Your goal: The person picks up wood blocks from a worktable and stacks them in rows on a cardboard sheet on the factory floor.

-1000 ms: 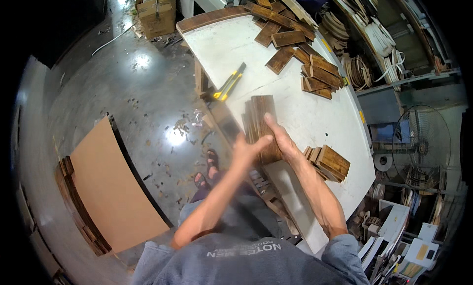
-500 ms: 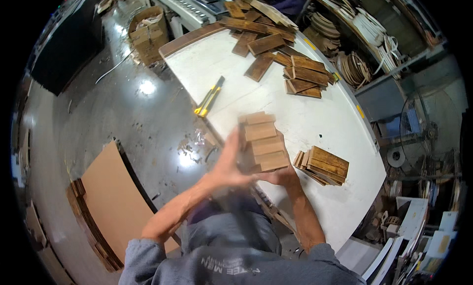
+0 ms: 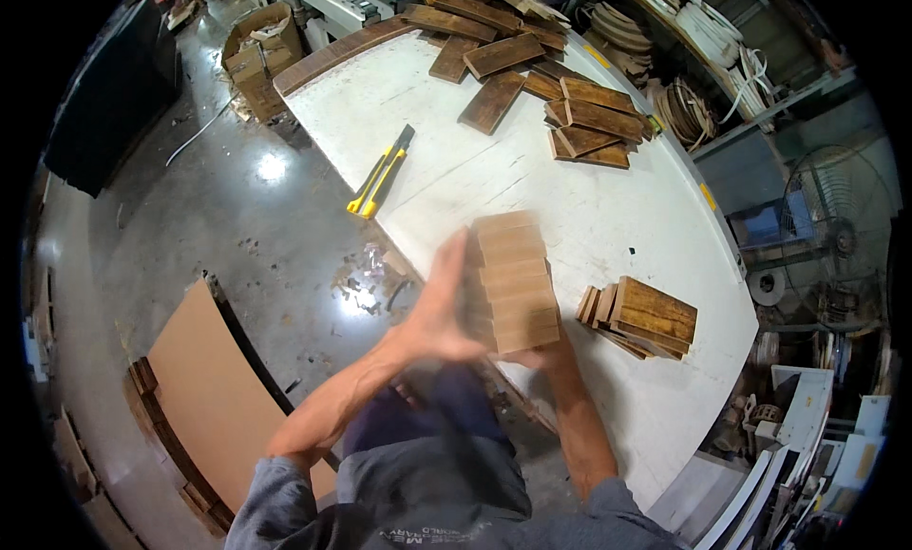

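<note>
Left hand [image 3: 442, 312] and right hand [image 3: 546, 346] clamping a stack of wood pieces [image 3: 513, 279] at desk [image 3: 456, 175] centre. Small pile [image 3: 641, 314] done at 3 o'clock; loads loose at 12.

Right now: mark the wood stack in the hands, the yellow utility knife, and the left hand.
wood stack [image 3: 513, 279], head view, top face of the fanned pieces.
yellow utility knife [image 3: 380, 173], head view, middle of its handle.
left hand [image 3: 439, 312], head view, back of the hand.

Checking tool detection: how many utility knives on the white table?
1. The yellow and black utility knife lies near the table's left edge, beyond the hands. Others may hide under the wood pieces.
</note>
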{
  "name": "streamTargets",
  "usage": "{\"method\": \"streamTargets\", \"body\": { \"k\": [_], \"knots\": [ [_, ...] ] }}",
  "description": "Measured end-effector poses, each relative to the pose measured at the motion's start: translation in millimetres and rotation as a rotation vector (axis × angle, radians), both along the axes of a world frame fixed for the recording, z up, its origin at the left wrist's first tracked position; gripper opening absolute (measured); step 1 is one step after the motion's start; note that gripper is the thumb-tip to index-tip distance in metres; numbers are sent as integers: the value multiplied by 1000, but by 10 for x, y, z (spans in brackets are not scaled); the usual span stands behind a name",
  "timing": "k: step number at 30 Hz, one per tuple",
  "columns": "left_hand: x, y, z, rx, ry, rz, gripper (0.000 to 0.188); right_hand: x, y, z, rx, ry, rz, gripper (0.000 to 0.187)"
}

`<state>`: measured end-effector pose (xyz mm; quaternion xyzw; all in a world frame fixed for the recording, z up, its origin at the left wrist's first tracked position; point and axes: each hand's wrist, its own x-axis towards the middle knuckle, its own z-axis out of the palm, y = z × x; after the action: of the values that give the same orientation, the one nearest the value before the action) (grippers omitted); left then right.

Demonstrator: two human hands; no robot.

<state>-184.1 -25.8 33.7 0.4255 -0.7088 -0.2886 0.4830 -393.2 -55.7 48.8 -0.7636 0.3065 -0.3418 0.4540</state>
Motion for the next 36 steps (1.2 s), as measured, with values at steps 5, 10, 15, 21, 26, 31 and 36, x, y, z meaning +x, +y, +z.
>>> {"method": "streamTargets", "body": {
  "k": [5,10,15,21,26,31,36],
  "knots": [
    [91,-51,-245,-103,89,-10,141,-183,-181,-148,366,-664,-10,96],
    [-160,93,-399,-121,106,56,146,52,-26,-292,516,-563,-127,98],
    [-316,-4,-429,-328,298,143,141,234,218,-348,441,-195,-141,100],
    [-489,101,-314,-313,289,385,142,379,434,-181,373,55,25,103],
    [-512,837,-55,-71,465,555,142,530,561,152,371,185,244,105],
    [-289,1813,485,161,594,881,134,775,786,552,375,258,539,108],
    [-181,2855,1133,298,1255,795,109,1099,1426,852,465,249,847,113]
  ]
}}
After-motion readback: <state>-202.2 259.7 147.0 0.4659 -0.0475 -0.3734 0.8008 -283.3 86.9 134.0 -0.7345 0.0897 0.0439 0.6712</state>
